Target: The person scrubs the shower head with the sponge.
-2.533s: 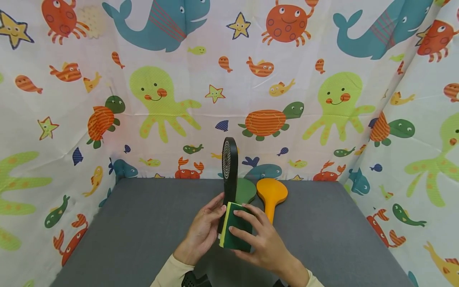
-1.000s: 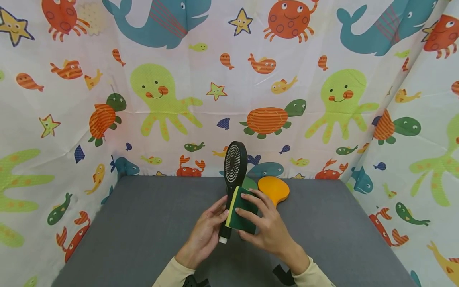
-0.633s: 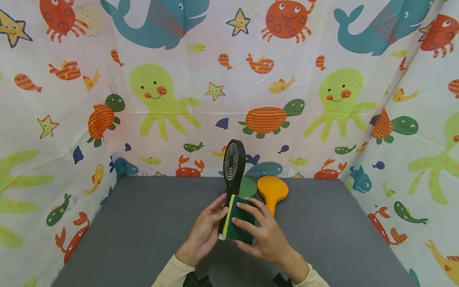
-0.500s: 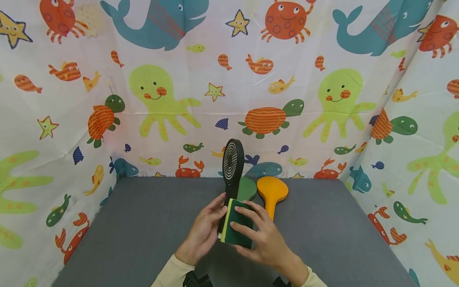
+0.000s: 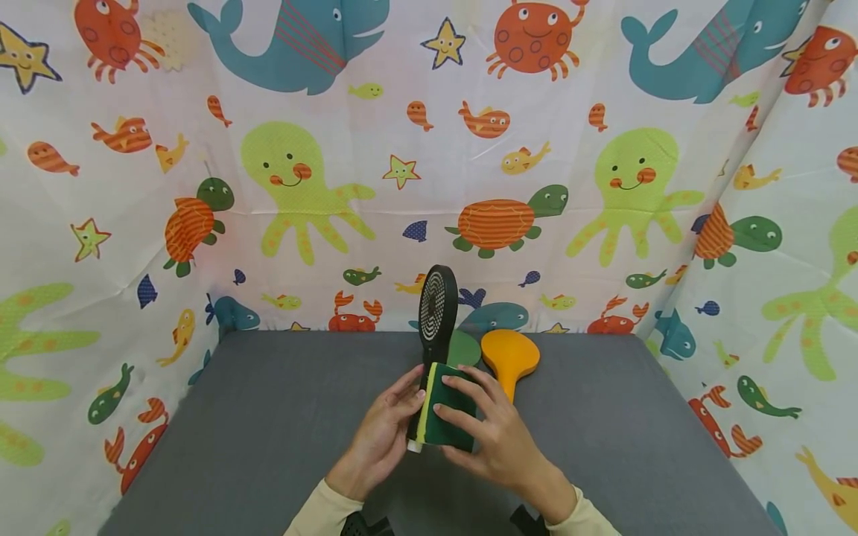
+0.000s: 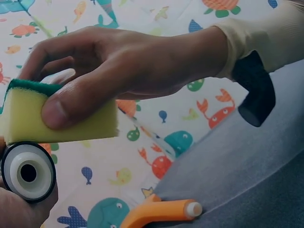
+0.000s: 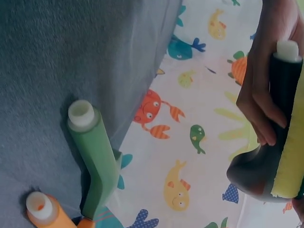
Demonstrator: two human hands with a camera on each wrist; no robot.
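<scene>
My left hand [image 5: 380,439] grips the handle of a black shower head [image 5: 439,305], its nozzle face up and turned partly leftward. A yellow and green scrub sponge [image 5: 450,417] is in my right hand [image 5: 501,439], fingers spread over the green side. Its yellow side lies against the shower head's handle. From the left wrist, the thumb presses the yellow sponge [image 6: 28,114] right above the handle's white hollow end [image 6: 42,178]. The right wrist view has the left fingers wrapped round the black handle [image 7: 282,90], the sponge's yellow edge [image 7: 289,156] alongside.
Behind the hands, a green shower head [image 5: 464,348] and an orange shower head [image 5: 511,353] lie on the grey table [image 5: 288,402]. A curtain [image 5: 362,231] printed with sea animals stands along the back and sides.
The sponge slid down the handle from one second to half a second ago, then back up a little. The shower head tilted slightly with it; both hands kept their grips.
</scene>
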